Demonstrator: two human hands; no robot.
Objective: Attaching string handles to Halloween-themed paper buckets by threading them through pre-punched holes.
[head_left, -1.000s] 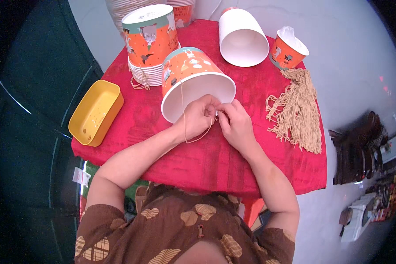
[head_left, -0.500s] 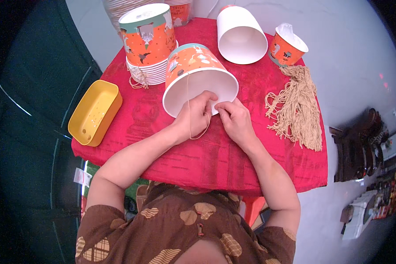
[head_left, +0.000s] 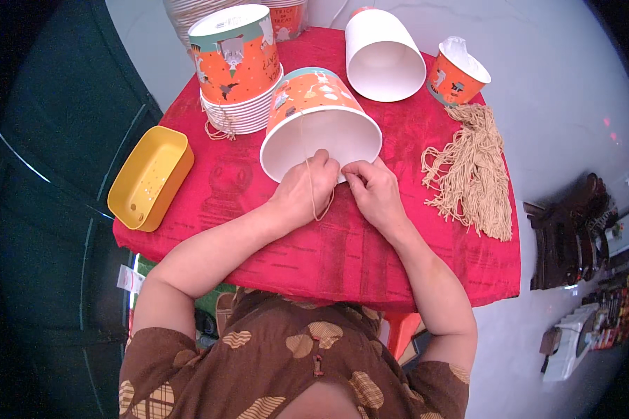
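The left hand point(head_left: 305, 188) has just rolled knuckles-up, curled beside the narrowly pinched right hand point(head_left: 379, 192); both now seem to work the bucket's point(head_left: 311, 92) five-o'clock rim. I cannot tell what they grip. The bucket lies at the person's twelve o'clock.

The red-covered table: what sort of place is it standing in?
Possibly a room at home, used for handwork: dark furniture stands off to the right, and the red tablecloth holds a stack of orange buckets and a bundle of tan strings.
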